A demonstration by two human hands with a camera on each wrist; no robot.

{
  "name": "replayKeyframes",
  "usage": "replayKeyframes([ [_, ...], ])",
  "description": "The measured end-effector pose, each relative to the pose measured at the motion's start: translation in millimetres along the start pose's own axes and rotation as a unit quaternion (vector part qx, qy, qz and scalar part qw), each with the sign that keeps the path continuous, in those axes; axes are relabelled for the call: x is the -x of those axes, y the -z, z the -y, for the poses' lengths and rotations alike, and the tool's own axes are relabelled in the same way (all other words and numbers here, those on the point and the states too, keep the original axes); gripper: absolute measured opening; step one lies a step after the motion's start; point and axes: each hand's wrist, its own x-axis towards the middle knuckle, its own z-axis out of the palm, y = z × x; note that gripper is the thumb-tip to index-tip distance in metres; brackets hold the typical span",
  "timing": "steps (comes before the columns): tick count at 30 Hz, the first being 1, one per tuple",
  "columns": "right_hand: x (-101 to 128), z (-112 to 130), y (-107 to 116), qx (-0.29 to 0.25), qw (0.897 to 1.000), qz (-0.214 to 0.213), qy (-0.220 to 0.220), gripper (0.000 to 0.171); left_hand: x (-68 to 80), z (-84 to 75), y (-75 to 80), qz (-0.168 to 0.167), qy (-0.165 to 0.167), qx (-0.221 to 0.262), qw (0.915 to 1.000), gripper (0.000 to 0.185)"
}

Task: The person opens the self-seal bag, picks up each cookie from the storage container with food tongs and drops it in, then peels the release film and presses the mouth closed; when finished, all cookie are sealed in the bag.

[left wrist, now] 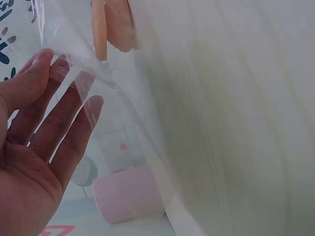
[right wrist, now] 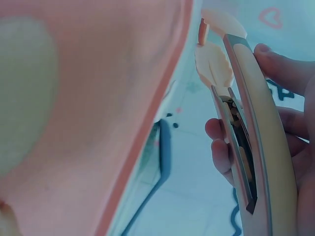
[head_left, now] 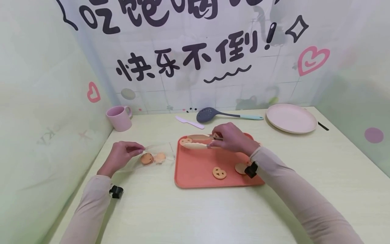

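My left hand (head_left: 122, 156) pinches the edge of a clear plastic bag (left wrist: 74, 29) between thumb and fingertips. Two cookies, a round brown one (head_left: 147, 158) and a paler scalloped one (head_left: 159, 158), lie in the bag. Over the orange tray (head_left: 195, 173), my right hand (head_left: 230, 137) grips a pair of tongs (right wrist: 266, 132). Between the pale tong tips is a pretzel-shaped cookie (head_left: 185, 141), seen edge-on in the right wrist view. A face-like cookie (head_left: 219, 173) and a round one (head_left: 240, 168) rest on the tray; my right arm hides part of it.
Behind the tray lie a lilac knife (head_left: 190, 122) and a slotted spoon (head_left: 206, 115). A pink mug (head_left: 119, 118) stands back left, a pink plate (head_left: 291, 118) back right beside a black stick (head_left: 323, 126). Printed curtains enclose the table.
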Motion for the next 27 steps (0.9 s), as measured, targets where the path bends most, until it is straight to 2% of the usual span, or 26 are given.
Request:
replayKeyframes([
  [9, 4, 21, 8, -0.016, 0.999, -0.011, 0.041, 0.028, -1.4, -0.4, 0.7, 0.001, -0.003, -0.001, 1.0, 0.014],
  [20, -7, 39, 3, -0.017, 0.997, 0.034, 0.062, 0.03, -1.6, -2.3, 2.6, 0.004, 0.001, -0.002, 1.0, 0.015],
  [27, -21, 43, -9, -0.012, 0.996, 0.045, 0.077, 0.035, -2.7, -2.6, 2.2, 0.005, -0.001, 0.002, 1.0, 0.014],
])
